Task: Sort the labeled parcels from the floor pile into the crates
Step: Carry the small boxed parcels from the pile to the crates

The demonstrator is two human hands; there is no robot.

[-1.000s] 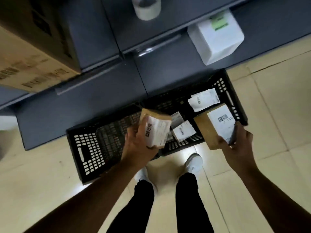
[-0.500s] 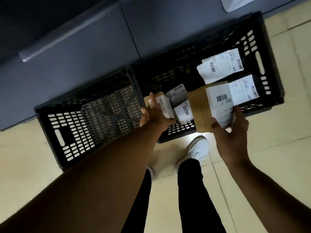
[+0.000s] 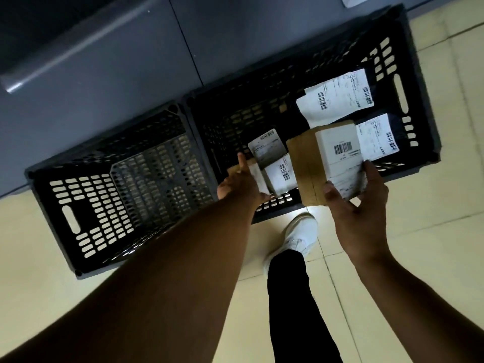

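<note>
Two black perforated crates stand side by side on the floor against a cabinet. The left crate (image 3: 78, 218) has nothing in it. The right crate (image 3: 424, 100) holds several labelled parcels, among them two dark bags (image 3: 337, 98) and small boxes (image 3: 267, 148). My left hand (image 3: 241, 184) reaches into the right crate's near left corner and grips a small brown parcel (image 3: 258, 176) with a white label; its fingers are hidden behind the parcel. My right hand (image 3: 358, 205) holds a larger brown box (image 3: 327, 163), barcode label up, over the crate's near edge.
A grey cabinet (image 3: 104, 74) with a long handle rises right behind the crates. My white shoe (image 3: 301, 234) and dark trouser leg stand on the pale tiled floor (image 3: 419, 231) just in front of the right crate. A white object (image 3: 351, 0) shows at the top right.
My view has tipped down and closer to the crates. My left hand has lowered the small parcel from above the crates into the right crate. My right hand keeps its box.
</note>
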